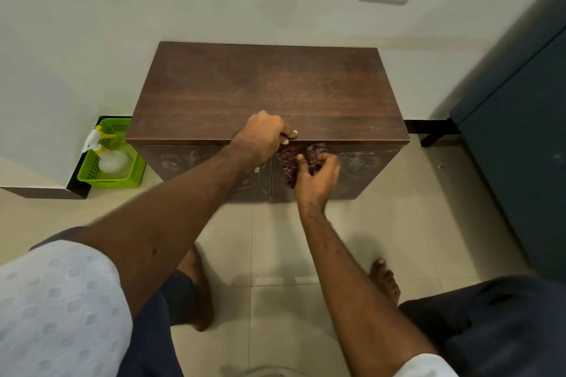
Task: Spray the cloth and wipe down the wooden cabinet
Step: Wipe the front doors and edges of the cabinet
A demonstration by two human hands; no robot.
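Maroon checked cloth (301, 159) is bunched against the front face of the wooden cabinet (269, 92), just below the front edge of its top and just right of the seam between the two doors. The right hand (318, 176) pinches the cloth, fingers curled into its folds, pressing it to the right door. The left hand (263, 135) is closed over the cabinet's front lip, just left of the cloth, fingers folded under the edge; it appears to brace the body.

Step in hand, by judgement: wiping the cabinet front. The top looks largely clean, with faint scuffs toward its right side, while both doors carry pale smears left and right of the cloth.

The spray bottle (105, 151) stands in a green basket (134, 173) on the floor, beside the cabinet's left end and well apart from both hands.

Next move calls for drawing the cloth across the right door's smears with steady pressure, then the left door. If the cloth is dry, the bottle must be fetched first; its dampness cannot be told.
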